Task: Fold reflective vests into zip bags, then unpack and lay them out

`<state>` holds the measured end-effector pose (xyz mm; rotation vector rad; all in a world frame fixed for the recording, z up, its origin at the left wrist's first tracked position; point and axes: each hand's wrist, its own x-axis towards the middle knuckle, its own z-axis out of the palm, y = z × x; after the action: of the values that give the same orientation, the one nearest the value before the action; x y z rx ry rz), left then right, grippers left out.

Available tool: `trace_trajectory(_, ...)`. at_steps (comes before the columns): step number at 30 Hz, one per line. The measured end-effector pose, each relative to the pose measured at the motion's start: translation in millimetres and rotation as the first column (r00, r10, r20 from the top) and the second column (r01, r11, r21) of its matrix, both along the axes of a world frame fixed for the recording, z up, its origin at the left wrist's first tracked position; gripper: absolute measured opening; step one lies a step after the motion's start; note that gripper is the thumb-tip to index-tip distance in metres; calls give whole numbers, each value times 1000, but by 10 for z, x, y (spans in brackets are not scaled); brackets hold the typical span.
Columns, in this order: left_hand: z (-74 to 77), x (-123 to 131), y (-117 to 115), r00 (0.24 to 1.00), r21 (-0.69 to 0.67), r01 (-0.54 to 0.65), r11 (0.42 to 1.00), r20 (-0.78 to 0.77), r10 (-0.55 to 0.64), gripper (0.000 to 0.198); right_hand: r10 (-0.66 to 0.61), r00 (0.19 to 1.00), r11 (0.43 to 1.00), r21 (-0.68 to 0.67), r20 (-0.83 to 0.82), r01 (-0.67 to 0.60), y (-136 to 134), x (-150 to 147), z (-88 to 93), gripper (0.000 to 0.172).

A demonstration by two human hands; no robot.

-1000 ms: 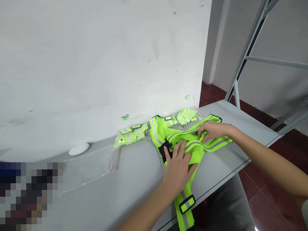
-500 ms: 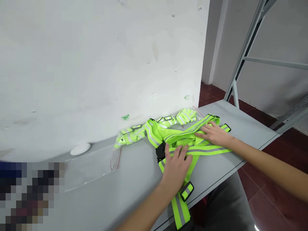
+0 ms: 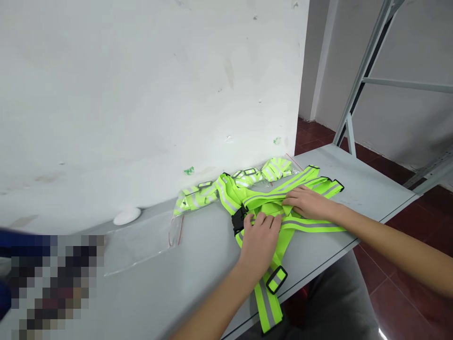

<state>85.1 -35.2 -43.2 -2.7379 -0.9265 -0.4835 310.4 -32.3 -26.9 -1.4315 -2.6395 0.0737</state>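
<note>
A neon-yellow reflective strap vest [image 3: 229,196] with grey stripes lies loosely spread on the grey tabletop. My left hand [image 3: 261,241] rests on its middle, fingers curled on the straps just right of a black side-release buckle [image 3: 239,220]. To the right, my right hand [image 3: 308,203] has its fingers bent around the bunched straps; the fingertips are partly hidden in the folds. One strap hangs toward the near edge below my left hand, with a black slider buckle [image 3: 276,279] on it.
Neon-yellow vests in clear bags [image 3: 194,200] lie along the white wall [image 3: 159,94]. A flat clear plastic bag [image 3: 141,248] and a white oval object [image 3: 127,216] are on the left. A pixelated patch covers the lower left corner. A metal frame [image 3: 364,82] stands at the right.
My left fingers have curled in more on the straps. My right hand has shifted slightly left, and the far right strap loops now lie more apart. Something blue shows more at the left edge.
</note>
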Motion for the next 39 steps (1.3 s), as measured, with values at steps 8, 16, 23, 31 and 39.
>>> trace_trajectory(8,78,4,12,999,25,7,1000,-43,-6,25,-6,986,995,103,165,-11,30,-8,28,41)
trace_trajectory(16,19,-15,-15,998,120,59,991,-8,-59,36,25,997,999,17,79,-27,23,49,244,23)
trace_trajectory(23,18,-31,-70,990,-4,132,991,45,-131,24,-88,989,989,-108,123,101,168,81,342,24)
trace_trajectory(31,192,-112,-12,956,-114,201,973,238,-170,37,-84,975,995,64,203,73,-19,78,159,15)
trace_trajectory(39,106,-185,75,986,-162,164,973,49,-158,38,28,963,953,282,270,-107,-396,258,-60,38)
